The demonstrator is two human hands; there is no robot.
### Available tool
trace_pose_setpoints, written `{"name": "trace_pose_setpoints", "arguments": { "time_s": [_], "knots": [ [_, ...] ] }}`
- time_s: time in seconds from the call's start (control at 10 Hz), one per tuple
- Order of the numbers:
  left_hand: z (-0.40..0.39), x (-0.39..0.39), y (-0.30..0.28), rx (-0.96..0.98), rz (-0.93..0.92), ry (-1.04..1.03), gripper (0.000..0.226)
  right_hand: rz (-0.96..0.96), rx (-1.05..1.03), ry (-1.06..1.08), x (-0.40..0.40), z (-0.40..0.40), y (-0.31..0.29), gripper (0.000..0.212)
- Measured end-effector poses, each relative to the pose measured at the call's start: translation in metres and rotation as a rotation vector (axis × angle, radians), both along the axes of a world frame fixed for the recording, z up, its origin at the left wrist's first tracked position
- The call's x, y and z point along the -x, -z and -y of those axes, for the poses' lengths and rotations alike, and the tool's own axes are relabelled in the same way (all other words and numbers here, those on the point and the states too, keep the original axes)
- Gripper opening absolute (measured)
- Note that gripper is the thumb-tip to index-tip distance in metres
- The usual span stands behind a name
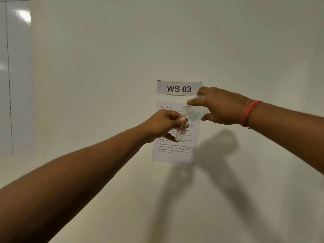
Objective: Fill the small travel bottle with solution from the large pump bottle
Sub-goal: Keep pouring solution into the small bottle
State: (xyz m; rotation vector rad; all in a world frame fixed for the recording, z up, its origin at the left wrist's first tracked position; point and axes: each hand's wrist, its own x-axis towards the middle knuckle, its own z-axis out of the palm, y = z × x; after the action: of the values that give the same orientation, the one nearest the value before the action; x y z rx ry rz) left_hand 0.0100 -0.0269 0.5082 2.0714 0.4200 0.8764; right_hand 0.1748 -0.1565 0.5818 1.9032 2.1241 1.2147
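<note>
The left hand holds the small travel bottle upright, with the fingers curled round its upper body and the thumb pressed near its neck. The bottle is clear, uncapped, and carries a white label marked "17B" in a red frame just below the grip. Clear liquid fills its lower part.

Directly above the travel bottle's mouth, the threaded, uncapped neck of the large bottle points down and to the left, almost touching the smaller opening. The large bottle lies tilted close to horizontal, with pale blue solution pooled along its lower side.

The right hand grips the large bottle from above, the forefinger along its top and the thumb beneath. A red thread band circles the right wrist.

Behind both grips, a "WS 03" sign and a printed instruction sheet are fixed to the pale wall.
</note>
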Motion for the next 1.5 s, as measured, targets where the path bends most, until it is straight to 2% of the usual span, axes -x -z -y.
{"name": "trace_pose_setpoints", "arguments": {
  "time_s": [1.5],
  "knots": [
    [0.0021, 0.0027, 0.0016, -0.001, 0.010, 0.009, 0.029, 0.011, 0.007, 0.005, 0.0019, 0.0015, 0.0001, 0.069]
  ]
}}
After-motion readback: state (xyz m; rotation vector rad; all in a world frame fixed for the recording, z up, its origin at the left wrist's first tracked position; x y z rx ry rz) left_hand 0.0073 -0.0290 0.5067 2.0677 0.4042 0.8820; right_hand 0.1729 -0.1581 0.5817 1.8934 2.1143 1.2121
